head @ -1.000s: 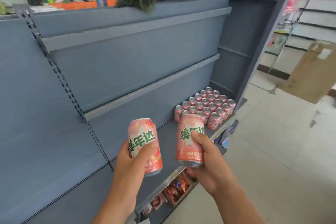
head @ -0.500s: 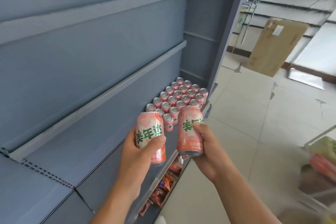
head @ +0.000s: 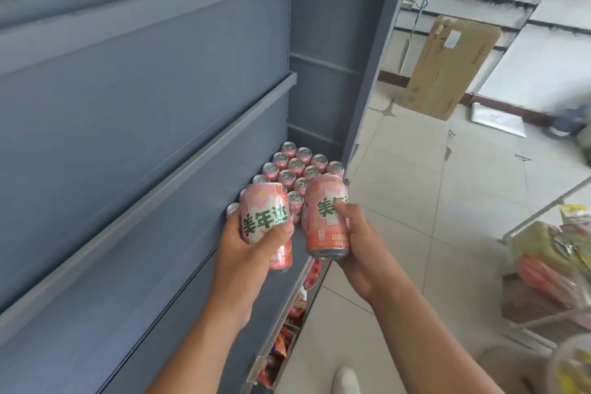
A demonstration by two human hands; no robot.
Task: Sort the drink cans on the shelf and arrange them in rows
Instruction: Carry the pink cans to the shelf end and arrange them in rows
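Gripping a pink can [head: 264, 221] in the left hand [head: 243, 257], thumb laid across its green lettering, upright above the grey shelf [head: 179, 313] near the front edge. Clutching a second pink can [head: 324, 221] in the right hand [head: 356, 246], fingers curled round it, just beside the first, over the shelf's front edge. Beyond both, standing cans [head: 295, 165] packed in rows at the shelf's far end, against the side panel [head: 335, 41]
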